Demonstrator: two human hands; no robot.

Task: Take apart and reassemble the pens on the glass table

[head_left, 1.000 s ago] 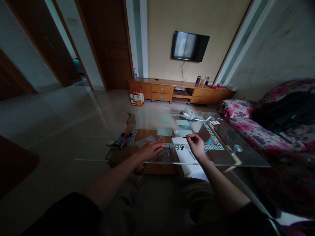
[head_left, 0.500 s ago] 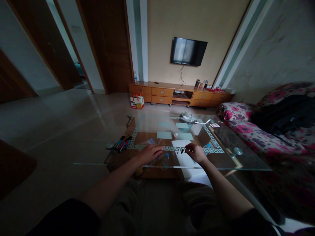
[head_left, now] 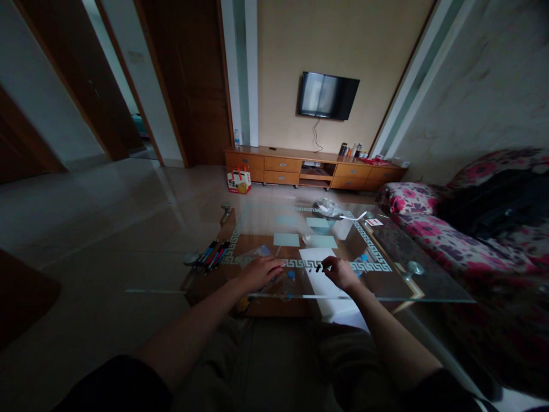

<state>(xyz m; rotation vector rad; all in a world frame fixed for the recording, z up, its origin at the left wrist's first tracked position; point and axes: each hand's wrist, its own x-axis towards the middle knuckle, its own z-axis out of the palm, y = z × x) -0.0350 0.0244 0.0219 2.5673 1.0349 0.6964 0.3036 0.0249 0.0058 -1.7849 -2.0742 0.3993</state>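
Note:
My left hand (head_left: 259, 273) rests over the near edge of the glass table (head_left: 257, 223), its fingers stretched forward. A small red spot shows at its fingertips, too small to identify. My right hand (head_left: 340, 273) is closed in a pinch above white paper (head_left: 321, 280), with a small dark piece at its fingertips. Just left of that pinch lie small black pieces (head_left: 318, 268). Between my hands, a bottle with a blue cap (head_left: 291, 275) shows at the table's near edge. Several pens (head_left: 211, 256) lie to the left of my left hand.
A clear plastic bag (head_left: 259, 252) lies beyond my left hand. Farther back on the table are another plastic bag (head_left: 326, 207) and a red-and-white card (head_left: 374, 222). A flowered sofa (head_left: 429, 229) stands on the right, and a low wooden cabinet (head_left: 283, 166) at the wall.
The view has tilted up slightly, so the room sits a little lower in the picture. Both hands keep nearly the same place and pose.

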